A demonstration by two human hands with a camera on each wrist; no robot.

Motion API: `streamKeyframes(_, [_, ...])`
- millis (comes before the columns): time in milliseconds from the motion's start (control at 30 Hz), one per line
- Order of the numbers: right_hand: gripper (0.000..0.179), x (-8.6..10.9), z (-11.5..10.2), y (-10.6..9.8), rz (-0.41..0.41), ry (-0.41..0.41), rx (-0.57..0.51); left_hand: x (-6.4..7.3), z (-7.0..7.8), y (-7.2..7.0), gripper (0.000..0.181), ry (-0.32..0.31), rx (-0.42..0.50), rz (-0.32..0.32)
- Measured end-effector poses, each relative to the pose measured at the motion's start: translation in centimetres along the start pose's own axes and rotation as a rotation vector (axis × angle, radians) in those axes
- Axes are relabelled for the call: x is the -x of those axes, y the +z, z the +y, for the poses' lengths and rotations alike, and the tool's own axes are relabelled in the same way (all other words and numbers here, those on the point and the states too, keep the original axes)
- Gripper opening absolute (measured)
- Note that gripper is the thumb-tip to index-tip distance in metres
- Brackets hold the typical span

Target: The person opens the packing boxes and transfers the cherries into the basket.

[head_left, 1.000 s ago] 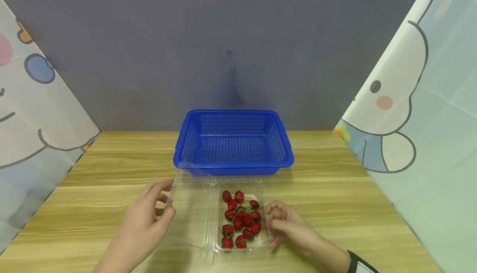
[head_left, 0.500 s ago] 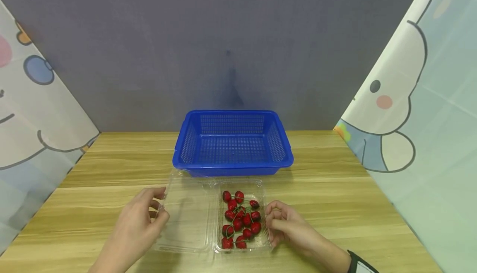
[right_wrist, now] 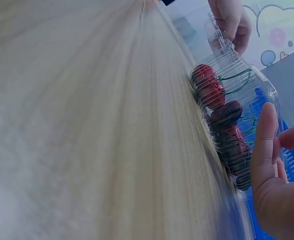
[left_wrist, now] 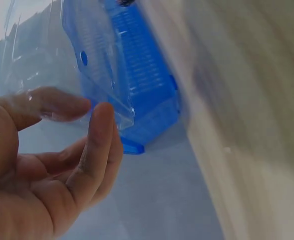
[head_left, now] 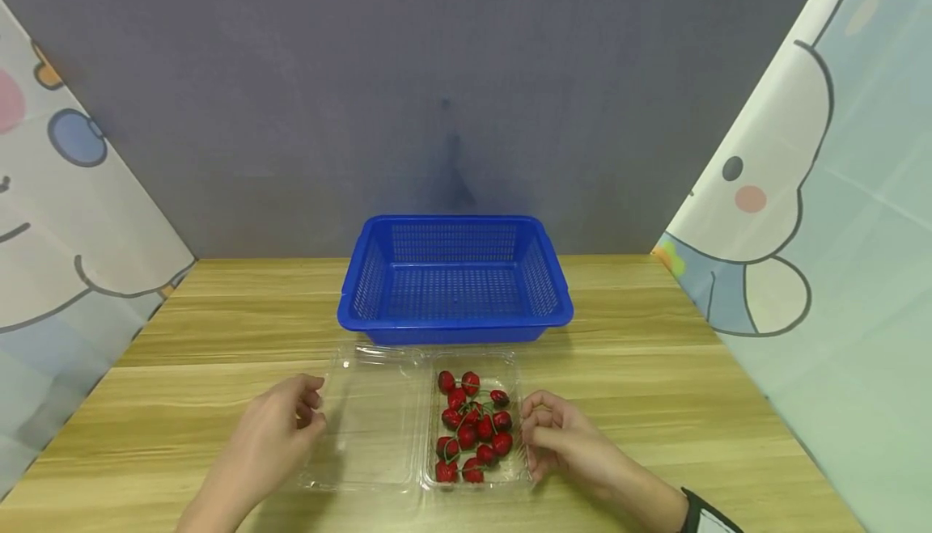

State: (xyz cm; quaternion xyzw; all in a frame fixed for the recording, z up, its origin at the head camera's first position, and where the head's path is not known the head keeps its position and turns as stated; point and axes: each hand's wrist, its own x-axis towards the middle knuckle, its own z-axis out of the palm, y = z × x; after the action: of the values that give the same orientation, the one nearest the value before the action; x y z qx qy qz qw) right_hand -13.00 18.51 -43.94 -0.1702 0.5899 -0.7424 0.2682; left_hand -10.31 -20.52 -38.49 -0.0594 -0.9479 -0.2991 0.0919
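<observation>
A clear plastic clamshell container (head_left: 517, 371) lies open on the table, ridged along its wall. Its tray holds several dark red cherries (head_left: 467, 436) with green stems, also seen through the side in the right wrist view. To the left the clear lid (head_left: 371, 420) is folded out almost flat. My left hand (head_left: 269, 428) is at the lid's outer edge; the left wrist view shows thumb and fingertip meeting at that edge, pinching it. With curled fingers, my right hand (head_left: 564, 440) grips the tray's right rim, its thumb (right_wrist: 266, 135) along the wall.
Behind the container stands a blue plastic basket (head_left: 455, 324) with perforated walls and nothing in it. The wood-grain table (head_left: 655, 371) ends at a grey backdrop (head_left: 291, 112). Cartoon-printed sheets (head_left: 772, 193) flank both sides.
My left hand has lowered the lid to the left, from raised and tilted to nearly flat. My right hand stays at the tray's rim; the cherries keep their places.
</observation>
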Motion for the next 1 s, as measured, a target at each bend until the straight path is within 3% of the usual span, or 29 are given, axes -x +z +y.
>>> streamKeyframes(167, [0.025,-0.1,0.0,-0.2,-0.003,-0.003,0.007,-0.6,-0.9,0.4,0.039,-0.079,0.049,-0.149])
streamKeyframes(367, [0.025,-0.2,0.1,-0.4,0.002,-0.003,0.023,-1.0,-1.8,1.1,0.041,-0.090,0.034,-0.230])
streamKeyframes(767, [0.026,-0.3,-0.4,-0.7,0.002,0.021,0.024,-1.2,-2.0,1.8,0.043,-0.043,-0.034,-0.256])
streamKeyframes(1000, [0.030,-0.4,-1.0,-1.0,0.036,0.030,0.127,-1.5,-1.7,2.0,0.049,-0.030,-0.077,-0.273])
